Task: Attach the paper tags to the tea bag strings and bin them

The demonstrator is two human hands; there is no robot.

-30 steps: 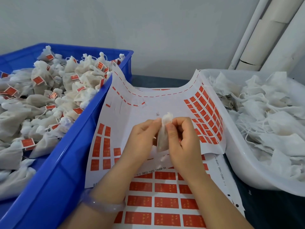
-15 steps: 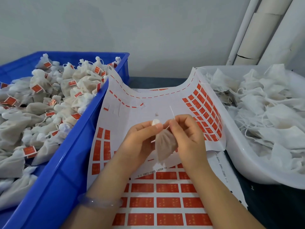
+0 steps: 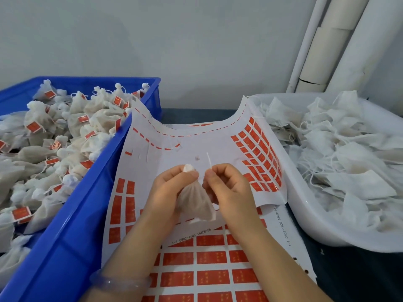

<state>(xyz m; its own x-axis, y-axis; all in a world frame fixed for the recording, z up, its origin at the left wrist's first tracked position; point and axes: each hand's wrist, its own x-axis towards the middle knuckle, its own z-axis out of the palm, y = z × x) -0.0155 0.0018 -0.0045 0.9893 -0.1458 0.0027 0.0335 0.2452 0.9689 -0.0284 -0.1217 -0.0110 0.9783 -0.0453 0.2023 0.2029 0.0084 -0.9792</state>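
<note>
The left hand (image 3: 172, 188) grips a filled tea bag (image 3: 195, 203) by its gathered neck, fingers curled round it, above the middle of the desk (image 3: 349, 275). The right hand (image 3: 229, 188) pinches the bag's white string (image 3: 209, 160), whose end sticks upward. Beneath them lies a curled sheet of red paper tags (image 3: 196, 144). A blue crate (image 3: 72, 236) of tagged bags (image 3: 72, 127) sits at the desk's left edge, and a white tub (image 3: 305, 225) of untagged bags (image 3: 338, 153) at its right.
</note>
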